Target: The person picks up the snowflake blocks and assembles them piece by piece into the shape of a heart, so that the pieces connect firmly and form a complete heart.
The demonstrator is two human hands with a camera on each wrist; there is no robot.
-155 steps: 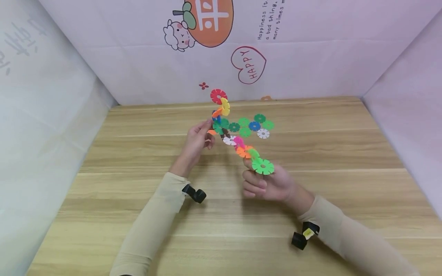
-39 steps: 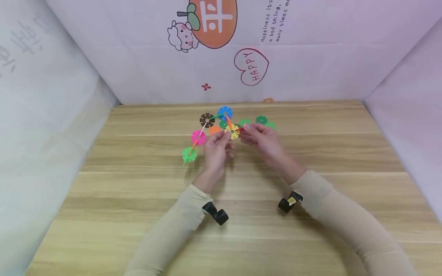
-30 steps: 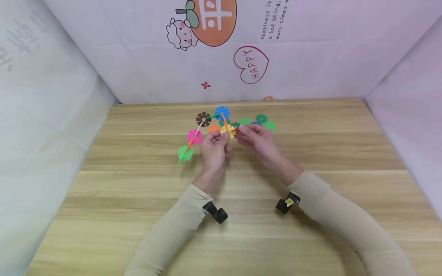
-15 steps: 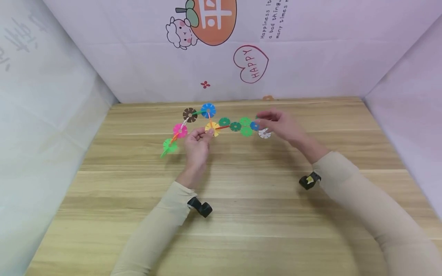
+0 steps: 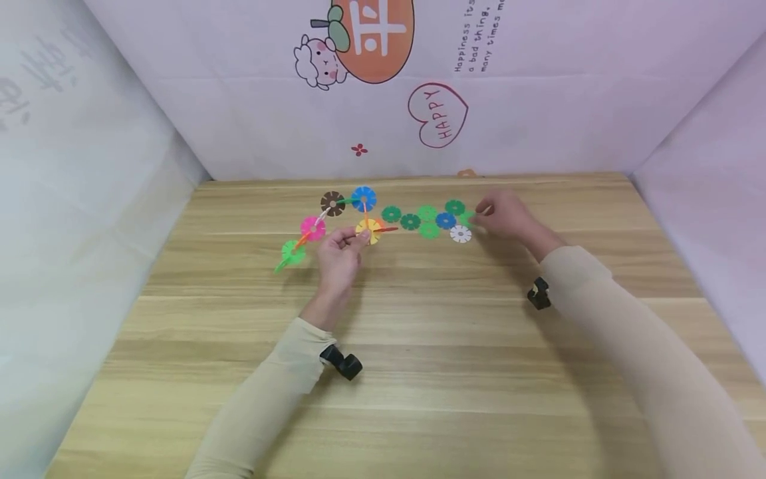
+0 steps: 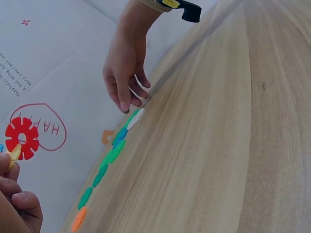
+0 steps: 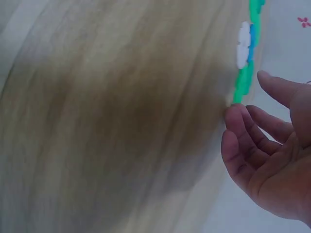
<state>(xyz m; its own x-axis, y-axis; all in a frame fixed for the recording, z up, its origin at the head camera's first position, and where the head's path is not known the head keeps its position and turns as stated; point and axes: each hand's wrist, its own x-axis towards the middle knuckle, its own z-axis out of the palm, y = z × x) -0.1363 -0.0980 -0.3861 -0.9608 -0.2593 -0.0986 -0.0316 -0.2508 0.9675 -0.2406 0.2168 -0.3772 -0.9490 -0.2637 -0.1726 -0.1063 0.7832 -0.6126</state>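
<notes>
My left hand (image 5: 338,263) pinches a yellow notched plastic disc (image 5: 374,227) between thumb and fingers. It belongs to a zigzag chain of slotted discs held above the table: red (image 6: 30,141), yellow, orange, blue (image 5: 364,199), dark green, brown (image 5: 332,203), white, pink (image 5: 313,229), orange and light green (image 5: 293,252). At the right end of the loose discs, my right hand (image 5: 507,214) has its fingertips at the edge of a light green disc (image 7: 239,87). In the right wrist view its thumb stands apart from the fingers, which are loosely bent.
Several loose discs lie in a row near the table's back, among them dark green (image 5: 409,221), blue (image 5: 445,221) and white (image 5: 461,234). An orange disc (image 6: 79,219) lies at the row's left end. Printed white cloth (image 5: 251,120) rises behind the wooden table (image 5: 419,386).
The right hand has let go of the chain's red disc and moved right to the loose discs. The left hand has shifted left with the chain, which earlier both hands held.
</notes>
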